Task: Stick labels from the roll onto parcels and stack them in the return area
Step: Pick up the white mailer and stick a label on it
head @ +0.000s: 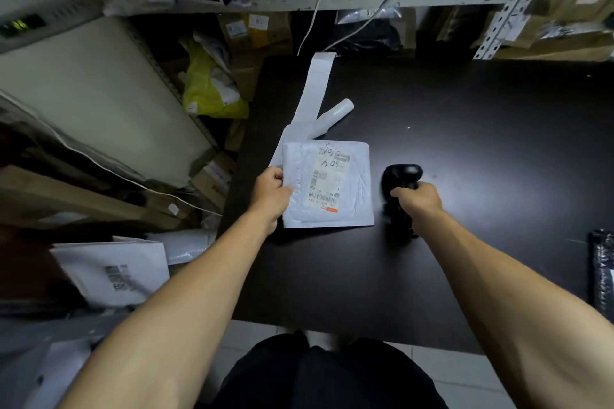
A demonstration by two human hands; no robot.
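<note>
The left hand [270, 197] pinches the white parcel's [327, 184] edge while the right hand [419, 201] curls round a black scanner [400, 181] beside it — 1 loose grip could let it skid.

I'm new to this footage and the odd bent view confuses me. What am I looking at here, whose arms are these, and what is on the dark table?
There is no machine here: a person wears a wide-angle camera on the head, so you look down along their own bare arms. The left hand grips the edge of a white padded parcel lying on the black table; it already bears a printed barcode label with handwriting. The right hand holds a black handheld scanner beside the parcel. Behind the parcel lies a white strip of labels with its roll. Shelves of other packages surround the table.
</note>
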